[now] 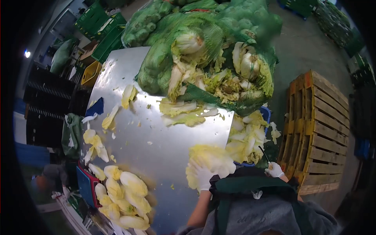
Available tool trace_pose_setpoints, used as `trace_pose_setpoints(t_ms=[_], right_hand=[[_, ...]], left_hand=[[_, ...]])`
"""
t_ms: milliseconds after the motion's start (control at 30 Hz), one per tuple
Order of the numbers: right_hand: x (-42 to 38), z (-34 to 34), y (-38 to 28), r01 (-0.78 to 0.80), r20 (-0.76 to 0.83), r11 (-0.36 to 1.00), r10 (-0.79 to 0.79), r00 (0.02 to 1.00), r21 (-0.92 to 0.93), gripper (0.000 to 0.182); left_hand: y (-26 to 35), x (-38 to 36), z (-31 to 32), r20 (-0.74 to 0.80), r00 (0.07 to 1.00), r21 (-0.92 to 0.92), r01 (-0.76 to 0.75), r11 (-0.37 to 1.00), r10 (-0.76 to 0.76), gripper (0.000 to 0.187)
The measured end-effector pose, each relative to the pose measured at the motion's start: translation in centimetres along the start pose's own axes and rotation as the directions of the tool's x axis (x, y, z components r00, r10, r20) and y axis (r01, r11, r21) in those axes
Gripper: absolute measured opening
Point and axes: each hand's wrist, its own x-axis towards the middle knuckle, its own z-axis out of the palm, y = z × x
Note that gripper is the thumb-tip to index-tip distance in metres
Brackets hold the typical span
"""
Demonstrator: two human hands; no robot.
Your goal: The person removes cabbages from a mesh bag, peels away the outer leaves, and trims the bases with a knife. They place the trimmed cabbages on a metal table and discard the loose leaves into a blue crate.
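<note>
My left hand (203, 176), in a white glove, lies on a pale yellow napa cabbage (215, 156) and holds it at the near edge of the metal table (164, 152). Out to the right, past the table edge, my right hand (275, 170), also gloved, is closed around a knife (264, 153) with a thin dark blade. Below and between the hands, a blue bin (266, 114) is heaped with loose cabbage leaves (250, 137). Several trimmed cabbages (125, 196) are piled at the table's lower left.
Green net sacks (156, 74) of cabbages cover the far end of the table, one torn open. Loose leaves (182, 111) lie on the metal. Wooden pallets (317, 133) stand at right. Black crates (49, 105) and a red-rimmed crate (87, 182) are at left, near another person (56, 176).
</note>
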Motion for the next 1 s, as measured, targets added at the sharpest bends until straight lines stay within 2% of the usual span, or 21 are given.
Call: trace_pose_setpoints(t_ms=[67, 100, 133, 200, 267, 300, 367, 400, 467, 533, 567, 633, 667, 733, 767, 833, 867, 900, 933, 967, 1000], right_hand=[[0.2, 0.9, 1.9, -0.048, -0.012, 0.995, 0.049, 0.999, 0.087, 0.037], [0.0, 1.0, 2.3, -0.061, 0.003, 0.992, 0.061, 0.998, 0.107, 0.037], [-0.1, 1.2, 2.7, -0.073, 0.015, 0.989, 0.071, 0.997, 0.13, 0.037], [-0.4, 1.4, 3.6, -0.054, -0.002, 0.999, 0.054, 0.999, -0.004, 0.037], [-0.8, 2.0, 5.1, -0.036, -0.04, 0.997, 0.033, 0.999, -0.073, 0.038], [-1.5, 1.6, 4.9, -0.075, -0.015, 0.997, 0.075, 0.997, 0.002, 0.041], [-1.5, 2.7, 7.1, -0.066, -0.084, 0.998, 0.066, 0.994, 0.008, 0.044], [-1.6, 3.7, 8.6, -0.061, -0.119, 0.998, 0.062, 0.991, 0.014, 0.046], [-2.3, 3.8, 9.3, -0.188, -0.047, 0.978, 0.193, 0.98, 0.088, 0.046], [-2.9, 5.4, 11.5, -0.188, -0.119, 0.937, 0.231, 0.966, 0.295, 0.042], [-3.2, 6.0, 12.7, -0.231, -0.132, 0.928, 0.278, 0.951, 0.293, 0.04], [-5.1, 4.9, 11.0, -0.37, -0.201, 0.905, 0.411, 0.889, 0.211, 0.035], [-5.7, 4.0, 9.6, -0.37, -0.202, 0.886, 0.431, 0.879, 0.281, 0.034], [-7.6, 3.9, 8.7, -0.378, -0.2, 0.822, 0.493, 0.847, 0.425, 0.033], [-6.5, 6.5, 12.8, -0.316, -0.256, 0.845, 0.451, 0.855, 0.431, 0.032], [-7.1, 6.2, 11.5, -0.28, -0.322, 0.861, 0.433, 0.842, 0.424, 0.033], [-7.6, 5.6, 10.0, -0.266, -0.363, 0.884, 0.41, 0.837, 0.384, 0.033], [-7.3, 6.0, 10.1, -0.271, -0.351, 0.86, 0.437, 0.828, 0.433, 0.035], [-7.6, 5.1, 8.6, -0.252, -0.376, 0.883, 0.406, 0.833, 0.396, 0.035], [-7.6, 4.1, 6.9, -0.233, -0.4, 0.905, 0.373, 0.837, 0.356, 0.035], [-7.5, 3.2, 5.6, -0.214, -0.421, 0.925, 0.337, 0.842, 0.314, 0.035]], left_hand=[[-1.7, 1.7, 1.7, 0.075, 0.995, 0.089, 0.062, 0.994, -0.068, 0.101], [-0.9, 1.8, -0.2, 0.087, 0.992, -0.018, 0.093, 0.996, -0.091, 0.097], [-1.1, 2.5, 0.0, -0.027, 0.995, -0.083, 0.097, 0.992, -0.1, 0.094], [-2.1, 5.1, 0.6, -0.255, 0.958, -0.219, 0.071, 0.973, -0.128, 0.088], [-1.7, 9.2, -0.2, -0.29, 0.956, -0.267, -0.036, 0.963, -0.044, 0.082], [-0.8, 11.1, -0.6, -0.307, 0.952, -0.291, -0.086, 0.953, -0.007, 0.079], [2.4, 14.2, -1.4, -0.32, 0.928, -0.356, -0.304, 0.884, 0.19, 0.078], [4.1, 15.5, -1.7, -0.333, 0.898, -0.382, -0.408, 0.829, 0.289, 0.077], [7.8, 16.8, -1.1, -0.338, 0.78, -0.423, -0.625, 0.656, 0.526, 0.069], [10.9, 16.4, -4.5, -0.377, 0.693, -0.396, -0.721, 0.569, 0.615, 0.059], [12.4, 16.6, -6.6, -0.396, 0.641, -0.377, -0.767, 0.52, 0.658, 0.054], [14.0, 18.7, -10.6, -0.528, 0.669, -0.436, -0.742, 0.509, 0.523, 0.043], [14.3, 20.2, -12.2, -0.578, 0.681, -0.47, -0.728, 0.499, 0.449, 0.038], [14.9, 24.2, -13.7, -0.68, 0.621, -0.382, -0.754, 0.534, 0.39, 0.033], [15.2, 25.3, -13.9, -0.654, 0.643, -0.429, -0.749, 0.504, 0.398, 0.03], [16.9, 26.8, -12.6, -0.592, 0.679, -0.517, -0.733, 0.441, 0.435, 0.023], [18.2, 26.2, -11.4, -0.55, 0.689, -0.612, -0.717, 0.334, 0.473, 0.019], [19.4, 25.7, -10.6, -0.523, 0.664, -0.598, -0.733, 0.325, 0.535, 0.018], [20.5, 25.2, -9.8, -0.494, 0.636, -0.585, -0.748, 0.315, 0.592, 0.017], [21.5, 25.2, -9.0, -0.422, 0.656, -0.573, -0.728, 0.377, 0.626, 0.027], [22.6, 25.6, -9.0, -0.473, 0.632, -0.507, -0.765, 0.397, 0.614, 0.033]])
